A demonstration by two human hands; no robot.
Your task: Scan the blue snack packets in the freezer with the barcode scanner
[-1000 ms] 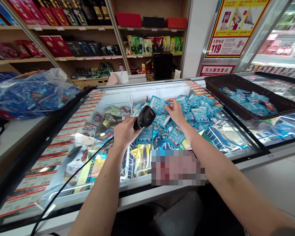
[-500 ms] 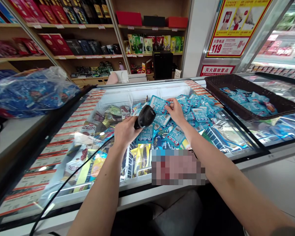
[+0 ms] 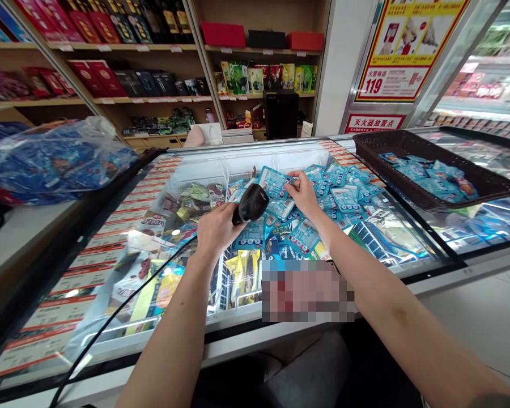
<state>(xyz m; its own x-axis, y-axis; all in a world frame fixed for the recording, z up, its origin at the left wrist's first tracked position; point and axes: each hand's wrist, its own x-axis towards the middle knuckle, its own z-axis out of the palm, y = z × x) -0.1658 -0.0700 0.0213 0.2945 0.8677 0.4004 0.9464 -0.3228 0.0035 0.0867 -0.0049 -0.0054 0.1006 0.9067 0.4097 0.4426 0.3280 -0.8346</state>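
Note:
My left hand (image 3: 217, 228) is closed round a black corded barcode scanner (image 3: 252, 204), its head tilted up over the freezer's glass top. Between the thumb and fingers of my right hand (image 3: 303, 194) is the right edge of a light-blue packet (image 3: 273, 181), held just beyond the scanner with its printed side up. More blue packets (image 3: 346, 195) lie in a loose pile around and to the right of that hand. One blue packet (image 3: 251, 233) rests just below the scanner head. The scanner's black cable (image 3: 127, 300) runs down to the lower left.
A dark brown basket (image 3: 391, 184) holding several blue packets stands at the right on the glass. At the left lies a clear plastic bag (image 3: 55, 161) of blue packs. Under the glass top are yellow packs (image 3: 243, 272). Stocked shelves (image 3: 153, 99) line the back.
Almost nothing differs. The scanner and the packet in my right hand stay in nearly the same place, with only a very slight shift of view.

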